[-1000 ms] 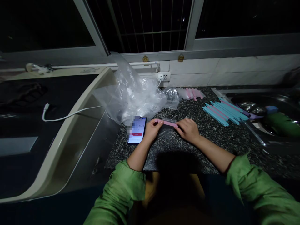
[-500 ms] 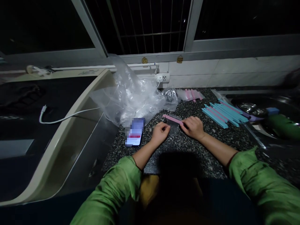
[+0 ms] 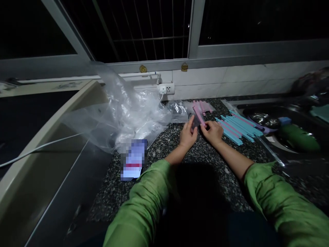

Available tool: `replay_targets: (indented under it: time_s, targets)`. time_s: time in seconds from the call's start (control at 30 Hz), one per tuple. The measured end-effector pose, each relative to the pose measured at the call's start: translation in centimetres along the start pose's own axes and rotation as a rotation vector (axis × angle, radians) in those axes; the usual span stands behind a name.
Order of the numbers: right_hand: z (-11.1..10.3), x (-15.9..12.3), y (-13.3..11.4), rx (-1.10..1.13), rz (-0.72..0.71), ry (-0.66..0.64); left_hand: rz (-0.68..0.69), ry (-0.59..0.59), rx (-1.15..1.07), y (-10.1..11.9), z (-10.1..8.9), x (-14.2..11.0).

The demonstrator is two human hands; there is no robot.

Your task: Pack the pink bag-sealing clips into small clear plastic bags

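My right hand (image 3: 214,131) pinches the lower end of a flat pink strip (image 3: 198,115), which tilts up and to the left. A small clear plastic bag (image 3: 196,121) is beside the strip, its edges hard to make out in the dim light. With thumb and forefinger, my left hand (image 3: 188,134) grips the bag's left side. To the right of my right hand lies a loose pile of light-blue strips (image 3: 238,126) with a few pink ones among them. Several bagged pink strips (image 3: 204,107) rest just beyond my hands.
Crumpled clear plastic sheeting (image 3: 136,113) covers the back left of the speckled counter (image 3: 164,151). A lit phone (image 3: 133,159) lies at the left. On the right, a sink (image 3: 257,106) holds a metal bowl and a green object. A charger (image 3: 162,90) is plugged into the wall socket.
The pink strip has swung from nearly level to steeply tilted, its far end now pointing away. My left hand has shifted toward my right hand. The view has turned slightly right.
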State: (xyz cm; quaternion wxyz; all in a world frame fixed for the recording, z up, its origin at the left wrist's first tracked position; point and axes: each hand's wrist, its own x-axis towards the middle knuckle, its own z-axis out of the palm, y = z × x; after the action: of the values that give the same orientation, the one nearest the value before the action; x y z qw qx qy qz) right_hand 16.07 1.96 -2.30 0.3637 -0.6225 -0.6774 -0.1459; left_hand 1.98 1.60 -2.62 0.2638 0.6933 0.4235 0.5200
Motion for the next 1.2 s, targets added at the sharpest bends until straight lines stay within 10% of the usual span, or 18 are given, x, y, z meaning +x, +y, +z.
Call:
replay_targets:
  time_s: [0.57,1.2]
  targets:
    - [6.1,7.2,2.0,-0.268,0.292,-0.124,-0.02,-0.127,0.34,-2.4,4.2,7.7]
    - [6.6,8.2,1.7,-0.336,0.307,-0.178,-0.039,-0.19,0.428,-2.7,4.1,8.1]
